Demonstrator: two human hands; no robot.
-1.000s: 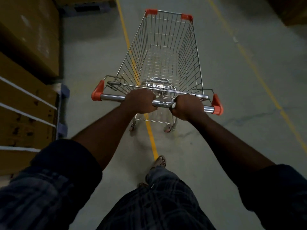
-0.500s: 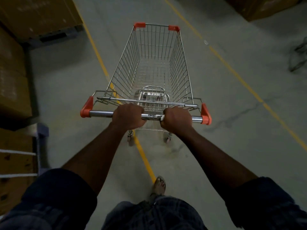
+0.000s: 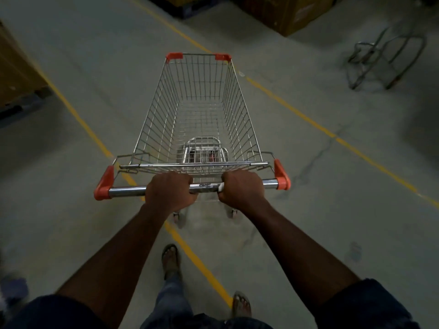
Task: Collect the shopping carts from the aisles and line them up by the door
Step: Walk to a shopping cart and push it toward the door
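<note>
An empty wire shopping cart (image 3: 242, 110) with orange corner caps stands on the concrete floor straight ahead of me. Its chrome handle bar (image 3: 128, 191) runs across the middle of the view between two orange end pieces. My left hand (image 3: 169, 192) grips the bar left of centre. My right hand (image 3: 242, 188) grips it right of centre. Both sets of fingers are curled round the bar. The folded child seat lies inside the basket near the handle.
Yellow floor lines (image 3: 308, 119) run diagonally past both sides of the cart. Cardboard boxes on a pallet (image 3: 14, 74) stand at the left, more boxes (image 3: 292, 15) at the top right. A bent metal frame (image 3: 384, 60) lies on the floor at the far right.
The cart and I have swung to the right. The left boxes slid back out of view, and the metal frame at the right came further into view. Both hands keep their grip.
</note>
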